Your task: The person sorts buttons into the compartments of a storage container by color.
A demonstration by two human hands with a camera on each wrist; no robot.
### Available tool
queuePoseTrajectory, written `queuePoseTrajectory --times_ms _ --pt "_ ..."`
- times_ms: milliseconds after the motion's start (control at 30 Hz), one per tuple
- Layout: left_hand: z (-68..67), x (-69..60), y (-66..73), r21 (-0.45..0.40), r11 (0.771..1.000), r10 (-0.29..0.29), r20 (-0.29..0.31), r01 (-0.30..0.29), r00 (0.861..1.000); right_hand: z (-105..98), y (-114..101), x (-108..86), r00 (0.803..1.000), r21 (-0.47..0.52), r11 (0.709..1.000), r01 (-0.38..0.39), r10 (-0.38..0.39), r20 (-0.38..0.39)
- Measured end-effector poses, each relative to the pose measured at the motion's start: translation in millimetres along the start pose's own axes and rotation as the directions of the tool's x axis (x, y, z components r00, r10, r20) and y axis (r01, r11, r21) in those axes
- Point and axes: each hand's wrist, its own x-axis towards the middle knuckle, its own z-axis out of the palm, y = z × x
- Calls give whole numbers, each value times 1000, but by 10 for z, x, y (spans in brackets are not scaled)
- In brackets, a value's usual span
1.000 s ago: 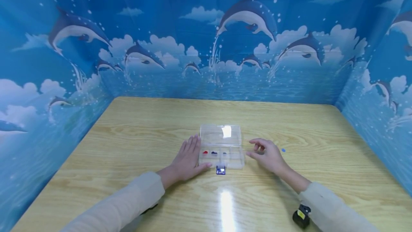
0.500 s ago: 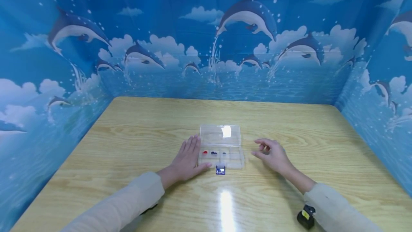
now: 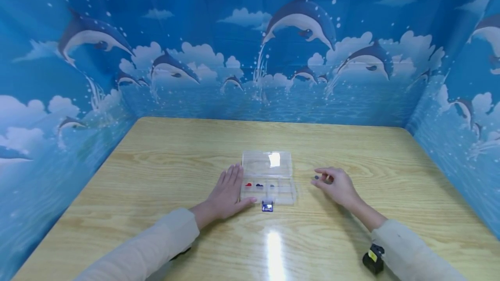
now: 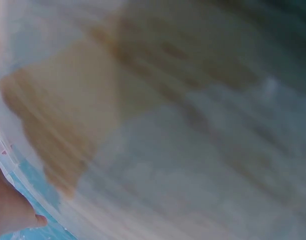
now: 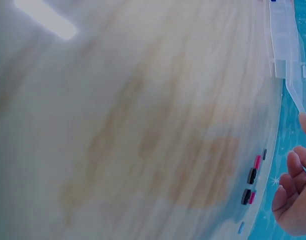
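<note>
A clear plastic compartment box [image 3: 284,196] lies on the table with its transparent lid [image 3: 255,162] tilted back. Inside are a red piece [image 3: 248,184], a dark piece [image 3: 259,185] and a greyish piece [image 3: 272,186]. My left hand [image 3: 225,194] rests flat along the box's left side, its thumb at the front edge. To the right of the box hovers my right hand [image 3: 339,186], thumb and forefinger curved and apart. A small dark piece [image 3: 317,177] shows in that gap. In the right wrist view, pink and black pieces [image 5: 252,175] and a blue piece [image 5: 241,227] lie near those fingers.
A blue latch [image 3: 267,206] sticks out at the box's front. The wood-grain table [image 3: 187,138] is bounded by dolphin-print curtains [image 3: 242,55] at the back and sides. A black wrist camera [image 3: 373,259] hangs under the right sleeve.
My right hand has moved rightward, away from the box. The dark piece now shows between its fingers, while the blue piece seen earlier is hidden in the head view. My left hand stays put.
</note>
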Motion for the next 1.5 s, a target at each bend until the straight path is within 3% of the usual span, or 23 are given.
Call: queuePoseTrajectory --times_ms 300,1033,1300,1500 --pt "-3 3 1 1 1000 -18 18 18 1000 -62 70 16 999 -8 999 -42 42 33" --pt "-6 5 16 7 1000 -27 15 27 1000 -78 278 103 996 -68 998 -3 9 83" --pt "13 8 8 8 1000 -28 16 27 999 -65 306 165 993 -99 994 -41 52 101" --pt "21 14 -7 21 1000 -22 11 21 1000 -54 318 193 995 -119 993 -2 13 98"
